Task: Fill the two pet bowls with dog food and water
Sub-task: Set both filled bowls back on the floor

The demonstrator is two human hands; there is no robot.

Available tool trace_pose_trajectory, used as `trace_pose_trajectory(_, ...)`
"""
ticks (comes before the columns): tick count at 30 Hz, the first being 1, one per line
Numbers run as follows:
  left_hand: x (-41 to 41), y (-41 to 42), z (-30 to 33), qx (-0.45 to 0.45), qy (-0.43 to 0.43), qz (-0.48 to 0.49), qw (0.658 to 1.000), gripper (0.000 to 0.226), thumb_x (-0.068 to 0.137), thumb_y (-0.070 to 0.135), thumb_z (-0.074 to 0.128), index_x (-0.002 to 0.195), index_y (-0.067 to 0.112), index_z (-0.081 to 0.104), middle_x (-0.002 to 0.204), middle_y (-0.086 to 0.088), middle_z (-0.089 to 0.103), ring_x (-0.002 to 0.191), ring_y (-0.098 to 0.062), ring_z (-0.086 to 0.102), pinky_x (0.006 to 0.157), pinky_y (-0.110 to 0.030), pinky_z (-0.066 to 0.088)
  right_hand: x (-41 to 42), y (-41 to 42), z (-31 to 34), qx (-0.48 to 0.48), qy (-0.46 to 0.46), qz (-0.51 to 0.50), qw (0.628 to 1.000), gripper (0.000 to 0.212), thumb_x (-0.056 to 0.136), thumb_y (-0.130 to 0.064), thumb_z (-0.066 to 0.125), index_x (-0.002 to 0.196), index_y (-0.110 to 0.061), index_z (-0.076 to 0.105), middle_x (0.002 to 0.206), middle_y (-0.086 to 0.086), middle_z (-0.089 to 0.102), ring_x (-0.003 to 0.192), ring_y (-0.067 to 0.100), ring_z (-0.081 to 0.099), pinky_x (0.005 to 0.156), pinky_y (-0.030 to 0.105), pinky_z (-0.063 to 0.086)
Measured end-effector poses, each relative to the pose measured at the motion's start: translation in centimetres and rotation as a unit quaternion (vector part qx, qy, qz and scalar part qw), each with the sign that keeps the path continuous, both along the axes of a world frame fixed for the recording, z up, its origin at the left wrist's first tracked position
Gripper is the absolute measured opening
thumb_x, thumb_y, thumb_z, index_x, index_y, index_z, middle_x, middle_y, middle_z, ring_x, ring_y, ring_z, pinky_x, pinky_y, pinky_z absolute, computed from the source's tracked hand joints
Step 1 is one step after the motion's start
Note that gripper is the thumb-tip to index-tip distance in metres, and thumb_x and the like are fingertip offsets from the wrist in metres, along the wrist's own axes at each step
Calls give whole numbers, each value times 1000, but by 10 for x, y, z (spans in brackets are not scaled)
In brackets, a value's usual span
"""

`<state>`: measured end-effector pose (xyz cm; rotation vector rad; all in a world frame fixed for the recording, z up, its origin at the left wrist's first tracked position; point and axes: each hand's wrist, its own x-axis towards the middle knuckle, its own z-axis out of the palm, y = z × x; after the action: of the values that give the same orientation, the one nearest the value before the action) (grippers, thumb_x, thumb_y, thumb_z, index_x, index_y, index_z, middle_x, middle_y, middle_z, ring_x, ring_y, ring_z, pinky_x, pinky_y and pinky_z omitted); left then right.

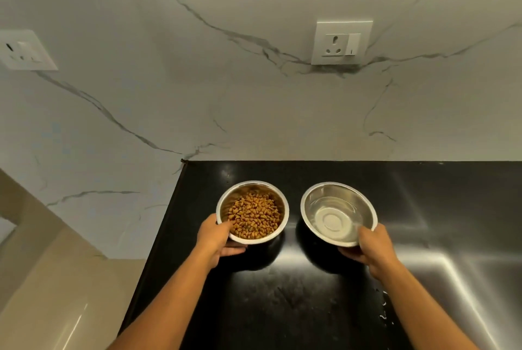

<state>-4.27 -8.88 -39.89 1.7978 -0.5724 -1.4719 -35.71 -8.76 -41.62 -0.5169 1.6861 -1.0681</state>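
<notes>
Two steel pet bowls are side by side over the black counter (282, 293), both tilted toward me. The left bowl (278, 202) holds brown dog food kibble (254, 215). My left hand (216, 239) grips its near-left rim, thumb inside, fingers under. The right bowl (310, 194) holds clear water (333, 219). My right hand (372, 248) grips its near-right rim, thumb over the edge. I cannot tell whether the bowls rest on the counter or are slightly lifted.
A marble wall stands behind the counter with a white socket (341, 43) above the bowls and another socket (25, 50) at the far left. The counter's left edge (158, 236) drops to a beige floor. Water drops (384, 313) lie near my right forearm.
</notes>
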Motion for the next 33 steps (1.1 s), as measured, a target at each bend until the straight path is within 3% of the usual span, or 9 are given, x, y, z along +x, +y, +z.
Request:
trace_pose_trajectory(3, 10, -5, 3, -3, -22, 9, 1000, 25, 102, 3, 48, 119, 19, 56, 102, -17, 69, 84, -36, 75, 57, -44, 65, 3, -5, -2, -16, -18, 12, 1000, 49, 92, 17, 43, 131, -11, 55, 117, 19, 65, 102, 42, 67, 65, 50, 64)
trace_pose_trajectory(8, 49, -8, 5, -14, -50, 52, 997, 26, 101, 1, 50, 122, 14, 56, 104, -20, 67, 82, -38, 73, 46, -37, 61, 14, -14, -4, -36, -42, 27, 998, 54, 89, 22, 44, 131, -9, 57, 119, 19, 66, 102, 43, 67, 66, 52, 64)
trace_pose_trajectory(12, 86, -4, 11, -34, -45, 99, 993, 30, 101, 1, 49, 129, 11, 55, 101, -21, 67, 79, -42, 72, 45, -36, 62, 36, -16, 0, -46, -50, 41, 997, 53, 90, 22, 43, 127, -11, 57, 116, 19, 66, 100, 44, 68, 71, 57, 63)
trace_pose_trajectory(19, 159, 15, 17, -56, -34, 148, 987, 34, 101, 0, 49, 134, 8, 54, 120, -25, 63, 78, -42, 72, 44, -34, 61, 95, -11, 9, -56, -60, 68, 994, 53, 90, 22, 41, 129, -11, 54, 116, 16, 65, 104, 43, 67, 73, 60, 62)
trace_pose_trajectory(22, 196, 26, 11, -56, -33, 153, 986, 37, 101, 0, 49, 137, 9, 53, 121, -26, 63, 82, -45, 73, 48, -36, 62, 125, -3, 15, -69, -56, 78, 993, 48, 91, 21, 44, 122, -13, 58, 113, 16, 67, 100, 42, 68, 75, 59, 62)
trace_pose_trajectory(29, 300, 47, -6, -51, -13, 133, 990, 35, 100, -2, 48, 133, 9, 53, 125, -28, 61, 81, -47, 73, 46, -36, 61, 230, 24, 21, -80, -49, 48, 994, 53, 91, 20, 46, 132, -12, 57, 121, 19, 66, 103, 40, 68, 72, 54, 64)
trace_pose_trajectory(33, 356, 58, -11, -48, 0, 125, 991, 31, 99, -4, 48, 126, 10, 53, 122, -27, 59, 76, -46, 71, 43, -36, 60, 299, 50, 31, -92, -74, 23, 993, 52, 91, 21, 44, 127, -16, 54, 113, 12, 65, 104, 39, 67, 67, 48, 65)
